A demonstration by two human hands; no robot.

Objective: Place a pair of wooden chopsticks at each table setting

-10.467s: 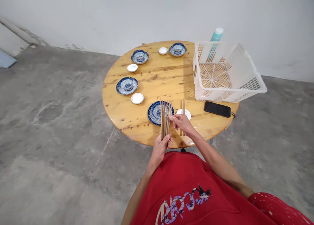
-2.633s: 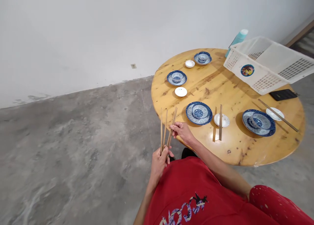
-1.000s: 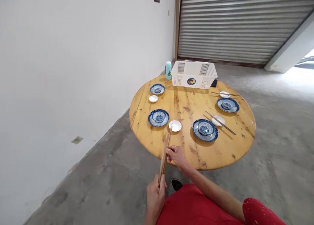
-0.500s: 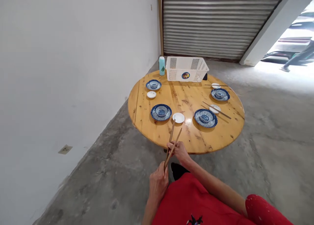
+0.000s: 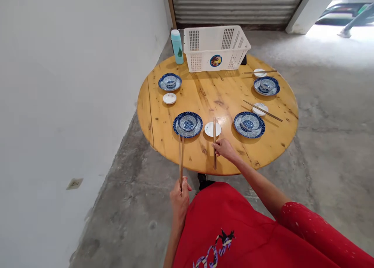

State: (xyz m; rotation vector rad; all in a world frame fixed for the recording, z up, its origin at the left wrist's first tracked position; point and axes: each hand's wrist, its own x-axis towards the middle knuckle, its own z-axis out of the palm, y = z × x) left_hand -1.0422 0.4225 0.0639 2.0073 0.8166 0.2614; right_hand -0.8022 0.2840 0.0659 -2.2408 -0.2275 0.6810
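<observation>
My right hand (image 5: 223, 148) grips a pair of brown chopsticks (image 5: 214, 143), their far ends over a small white dish (image 5: 209, 129) near the table's front edge. My left hand (image 5: 180, 194) is closed round more chopsticks (image 5: 181, 158), which point forward, their tips by a blue-patterned plate (image 5: 176, 128). A glass-like bowl (image 5: 187, 123) sits on that plate. To the right stands another blue plate (image 5: 260, 134) with a bowl on it. Beyond it, chopsticks (image 5: 271, 115) lie across a second white dish (image 5: 259, 106).
The round wooden table (image 5: 201, 158) also bears a white plastic basket (image 5: 201, 61), a light-blue bottle (image 5: 177, 47) and further plate settings at left (image 5: 163, 87) and right (image 5: 274, 91). A white wall (image 5: 73, 84) runs along the left.
My hands have parted. The right has moved forward with a pair of chopsticks to the white dish, while the left keeps the others further left. The view has tilted down and closer.
</observation>
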